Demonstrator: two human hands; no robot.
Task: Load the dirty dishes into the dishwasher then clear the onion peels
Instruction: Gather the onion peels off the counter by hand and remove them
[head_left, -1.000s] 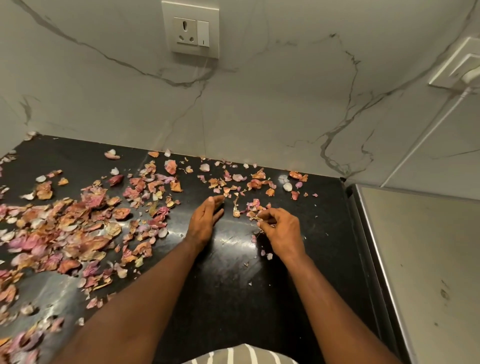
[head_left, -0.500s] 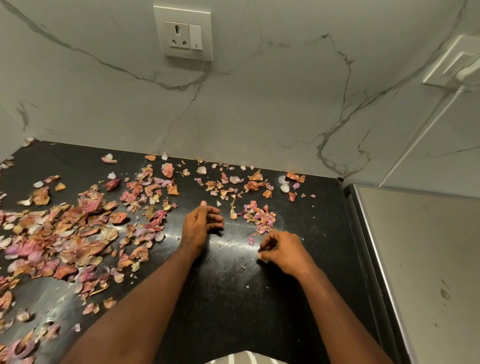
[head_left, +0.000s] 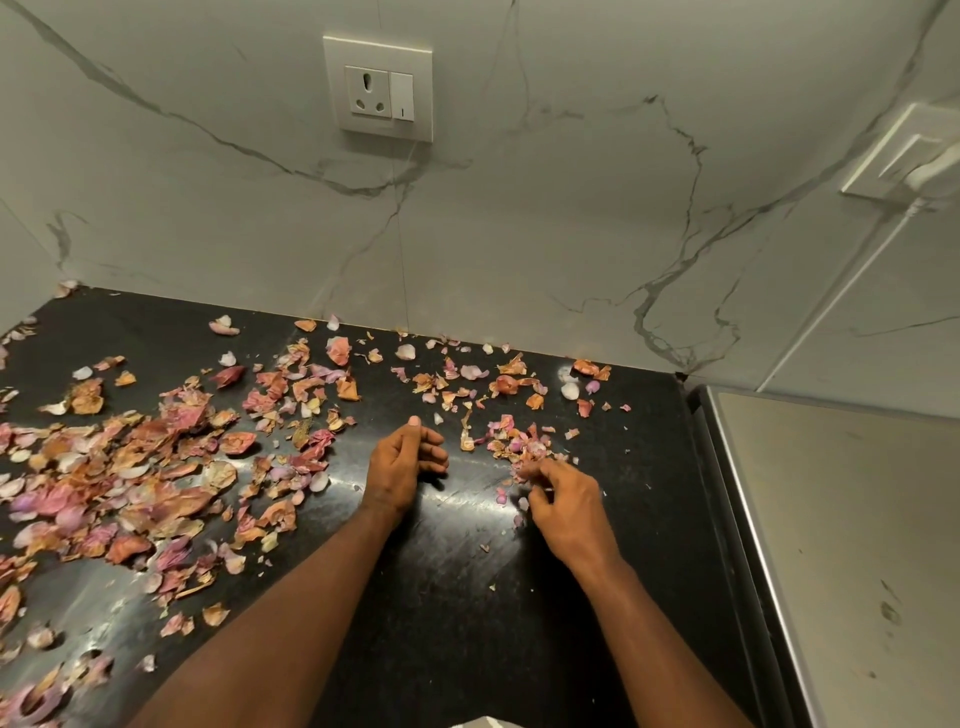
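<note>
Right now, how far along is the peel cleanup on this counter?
Early. No dishes or dishwasher are in view, so that step can't be judged. In hand: the right hand pinches at a small clump of peels, while the left hand rests on the black counter, fingers curled, holding nothing visible. Left: the big spread of peels on the left and the scattered bits by the wall.

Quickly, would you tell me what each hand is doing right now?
Left hand: loosely curled on the countertop, holding nothing.
Right hand: fingers pinching at the small peel pile.
</note>
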